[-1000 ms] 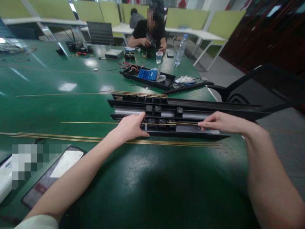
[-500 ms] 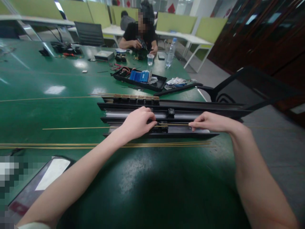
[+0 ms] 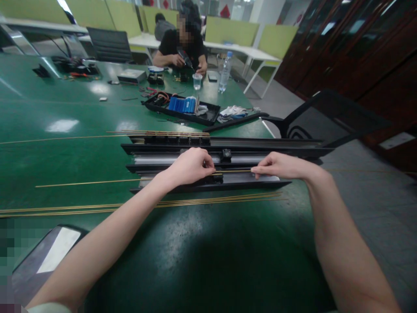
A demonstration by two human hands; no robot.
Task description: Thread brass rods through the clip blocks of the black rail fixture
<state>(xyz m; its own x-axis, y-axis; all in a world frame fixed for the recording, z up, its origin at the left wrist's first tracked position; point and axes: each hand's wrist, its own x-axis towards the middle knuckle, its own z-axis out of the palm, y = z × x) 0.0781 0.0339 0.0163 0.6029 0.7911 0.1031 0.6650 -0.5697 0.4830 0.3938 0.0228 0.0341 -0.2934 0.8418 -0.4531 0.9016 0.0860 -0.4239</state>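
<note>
My left hand (image 3: pixel 195 163) is over the front black channel-shaped rail (image 3: pixel 211 187), thumb and fingers pinched at a thin brass-coloured rod. Farther right, my right hand (image 3: pixel 270 166) pinches a thin brass rod (image 3: pixel 234 171) that spans the gap between my hands. Under the rods by my left fingertips sits a small black block (image 3: pixel 217 178) in the rail. Another thin rod length (image 3: pixel 87 183) sticks out left of the rail. Whether these lengths are one rod or two is hidden by my left hand.
Loose brass rods (image 3: pixel 221 200) lie in front of the rails. Behind stand more black rails (image 3: pixel 270 142), with rods across blocks. Farther back are a black tray (image 3: pixel 198 117), a water bottle (image 3: pixel 225 71), a plastic cup (image 3: pixel 197 81) and a seated person (image 3: pixel 182 48) holding a tool. A mesh chair (image 3: pixel 335 117) stands right.
The view has shifted, so the scene sits farther left. Relative to the rail, my left hand has moved slightly right, narrowing the gap to my right hand. Both hands keep their pinch.
</note>
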